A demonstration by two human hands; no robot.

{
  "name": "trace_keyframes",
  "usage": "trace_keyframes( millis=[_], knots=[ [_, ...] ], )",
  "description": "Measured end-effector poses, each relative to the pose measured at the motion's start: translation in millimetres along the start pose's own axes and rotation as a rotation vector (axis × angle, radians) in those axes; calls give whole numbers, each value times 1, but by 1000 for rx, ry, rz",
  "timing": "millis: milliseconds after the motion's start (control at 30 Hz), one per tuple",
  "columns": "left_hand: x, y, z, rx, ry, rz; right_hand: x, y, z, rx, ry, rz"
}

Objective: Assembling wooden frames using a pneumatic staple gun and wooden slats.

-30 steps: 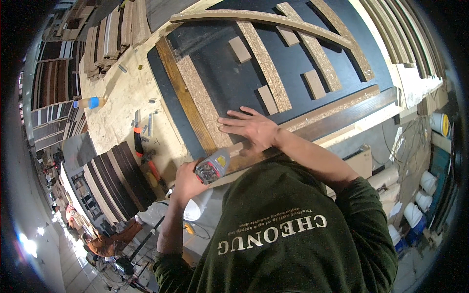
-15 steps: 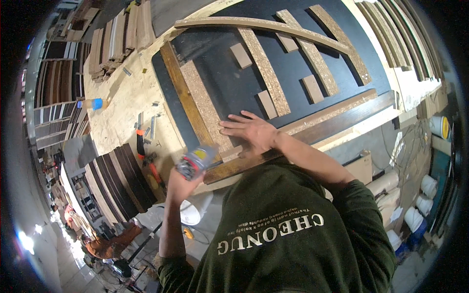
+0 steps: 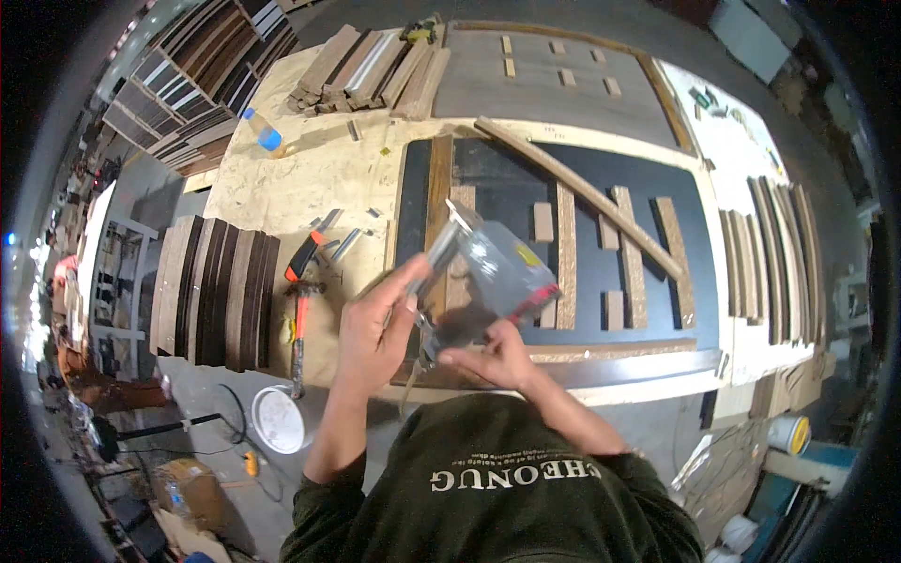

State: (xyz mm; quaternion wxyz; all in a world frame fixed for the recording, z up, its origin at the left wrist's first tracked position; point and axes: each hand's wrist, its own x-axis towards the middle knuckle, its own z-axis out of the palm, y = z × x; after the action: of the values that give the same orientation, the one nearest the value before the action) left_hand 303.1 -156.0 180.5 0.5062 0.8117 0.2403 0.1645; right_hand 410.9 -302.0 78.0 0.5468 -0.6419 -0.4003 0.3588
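In front of my chest, above the black panel (image 3: 638, 352), I hold a nail gun (image 3: 507, 267) tilted, its outline blurred by motion. My right hand (image 3: 502, 358) grips its near end, with the thumb laid across it. My left hand (image 3: 375, 324) is closed along its long narrow edge, fingers stretched and thumb against them; whether a small strip lies between them is too blurred to make out. Behind the tool stands an upright wooden strip (image 3: 439, 183) on the panel's left edge. Chipboard strips (image 3: 566, 253) and small blocks (image 3: 542, 222) lie on the panel, and a long batten (image 3: 582, 192) crosses them diagonally.
An orange-handled hammer (image 3: 300, 324) and thin metal strips (image 3: 345, 242) lie left of the panel. Stacked dark boards (image 3: 216, 291), a blue-capped bottle (image 3: 267, 139), and piled wood strips (image 3: 371, 75) surround the work. A white bucket (image 3: 279, 419) stands below the table edge.
My right hand has left the chipboard strip and now grips the nail gun. The nail gun has come up and rightward, and my left hand has shifted along it. My view has turned and widened.
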Motion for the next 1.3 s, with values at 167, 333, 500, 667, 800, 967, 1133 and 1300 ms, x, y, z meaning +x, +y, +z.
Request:
trace_keyframes(
  millis=[167, 333, 500, 667, 800, 967, 1133, 1300],
  knots=[
    [-27, -78, 38, 128, -83, 71, -34, 0, -2, 294, 35, -11],
    [-38, -80, 81, 132, 61, 33, -38, 2, 9, 842, 443, 243],
    [-44, -79, 97, 144, 163, 115, -43, 19, 14, 842, 628, 316],
    [-49, -90, 102, 242, 228, 140, -43, 15, 18, 815, 653, 278],
    [-54, -82, 100, 242, 245, 132, -46, 18, 15, 741, 626, 290],
    [-59, -86, 84, 445, 77, -120, -44, 19, 6, 950, 618, 203],
    [-90, -65, 39, 135, 33, 133, -47, 40, -30, 1283, 639, 103],
    [-84, -31, 30, 273, 68, 405, -29, 45, -31, 1325, 742, 82]
  ],
)
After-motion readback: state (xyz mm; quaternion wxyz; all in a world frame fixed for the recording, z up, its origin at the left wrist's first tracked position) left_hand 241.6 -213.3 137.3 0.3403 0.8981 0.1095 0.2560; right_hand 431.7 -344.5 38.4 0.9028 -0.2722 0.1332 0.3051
